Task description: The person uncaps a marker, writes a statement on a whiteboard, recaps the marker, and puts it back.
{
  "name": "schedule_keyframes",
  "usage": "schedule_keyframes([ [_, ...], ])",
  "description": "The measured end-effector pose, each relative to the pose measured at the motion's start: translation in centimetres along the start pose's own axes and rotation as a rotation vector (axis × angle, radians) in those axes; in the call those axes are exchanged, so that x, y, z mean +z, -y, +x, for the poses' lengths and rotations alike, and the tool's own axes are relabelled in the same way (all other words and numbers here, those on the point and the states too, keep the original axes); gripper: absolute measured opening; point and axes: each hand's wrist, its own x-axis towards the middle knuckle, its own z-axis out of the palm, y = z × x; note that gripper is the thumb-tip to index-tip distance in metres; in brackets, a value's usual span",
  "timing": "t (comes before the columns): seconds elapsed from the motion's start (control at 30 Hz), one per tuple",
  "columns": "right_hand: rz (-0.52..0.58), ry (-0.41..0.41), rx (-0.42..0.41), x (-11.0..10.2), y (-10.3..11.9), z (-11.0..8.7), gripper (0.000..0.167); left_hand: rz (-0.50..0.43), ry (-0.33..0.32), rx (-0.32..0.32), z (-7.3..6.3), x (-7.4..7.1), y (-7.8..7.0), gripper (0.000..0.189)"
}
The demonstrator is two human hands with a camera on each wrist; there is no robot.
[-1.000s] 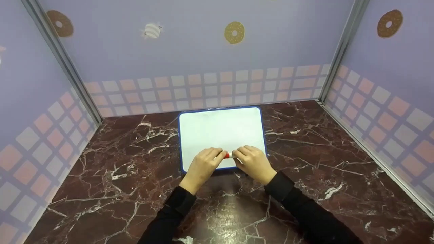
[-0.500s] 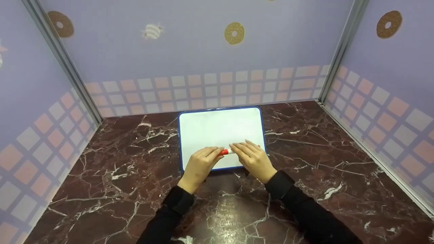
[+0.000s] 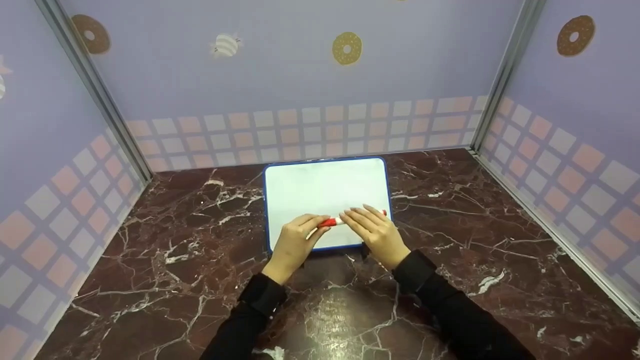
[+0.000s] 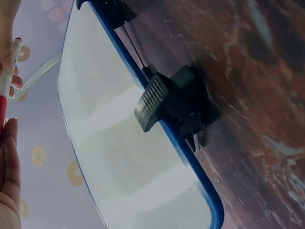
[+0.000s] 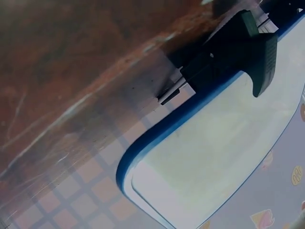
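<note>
In front of a blue-framed whiteboard (image 3: 320, 190), my two hands hold one marker with a white body and red cap (image 3: 327, 222). My left hand (image 3: 292, 245) pinches the cap end between thumb and fingers. The right hand (image 3: 377, 232) holds the white body, fingers laid over it; the marker's small red tail end (image 3: 384, 212) shows beyond them. In the left wrist view, the cap meets the white body (image 4: 5, 82) without a gap. The right wrist view shows the board but not the marker.
Black clip supports (image 4: 176, 100) grip the board's lower edge and prop it tilted on the dark red marbled table (image 3: 190, 280). Patterned purple walls (image 3: 280, 75) enclose the back and sides, with metal posts (image 3: 500, 80) at the corners.
Both hands have risen slightly with the marker. The right fingers have straightened somewhat, and the hands stand a little further apart. More of the red cap and the tail end now show.
</note>
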Motion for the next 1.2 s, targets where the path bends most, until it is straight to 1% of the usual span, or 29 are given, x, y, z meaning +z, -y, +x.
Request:
schedule_keyframes([
  [0.1,-0.012,-0.023,0.0,-0.1,-0.4,0.0,0.037,-0.051,-0.001,-0.056,0.0,-0.2,0.4,0.021],
  [0.17,-0.019,-0.041,0.006,-0.2,-0.8,0.0,0.036,-0.075,-0.012,-0.087,0.1,-0.6,0.8,0.021],
  [0.3,-0.022,-0.068,0.022,-0.5,-1.3,0.0,0.036,-0.073,-0.056,-0.133,0.6,-2.2,2.2,0.021],
  [0.37,-0.025,-0.075,0.027,-0.6,-1.5,0.1,0.036,-0.044,-0.095,-0.164,0.9,-3.4,3.2,0.021],
  [0.47,-0.032,-0.079,0.03,-0.7,-1.6,0.2,0.037,0.021,-0.147,-0.233,1.1,-5.4,4.5,0.023],
  [0.53,-0.035,-0.078,0.029,-0.7,-1.6,0.3,0.038,0.077,-0.157,-0.295,1.0,-6.7,5.3,0.024],
  [0.57,-0.036,-0.078,0.027,-0.8,-1.6,0.3,0.038,0.102,-0.149,-0.331,1.0,-7.4,5.7,0.024],
  [0.63,-0.039,-0.074,0.027,-0.7,-1.6,0.2,0.039,0.162,-0.117,-0.406,0.7,-8.6,6.4,0.024],
  [0.73,-0.036,-0.067,0.033,-0.6,-1.6,0.1,0.04,0.265,-0.039,-0.52,-0.1,-10.0,7.4,0.022],
  [0.83,-0.03,-0.068,0.037,-0.5,-1.6,0.0,0.039,0.365,0.048,-0.605,-1.0,-10.8,8.2,0.02],
  [0.9,-0.022,-0.064,0.039,-0.5,-1.6,-0.1,0.038,0.419,0.115,-0.644,-1.6,-10.9,8.5,0.017],
  [0.97,-0.016,-0.056,0.041,-0.5,-1.5,-0.1,0.037,0.453,0.179,-0.684,-2.0,-10.9,8.8,0.014],
  [1.07,-0.01,-0.042,0.044,-0.5,-1.4,-0.1,0.036,0.477,0.267,-0.75,-2.6,-10.6,9.2,0.014],
  [1.2,-0.008,-0.04,0.041,-0.5,-1.4,-0.1,0.036,0.49,0.36,-0.838,-3.2,-10.1,9.5,0.017],
])
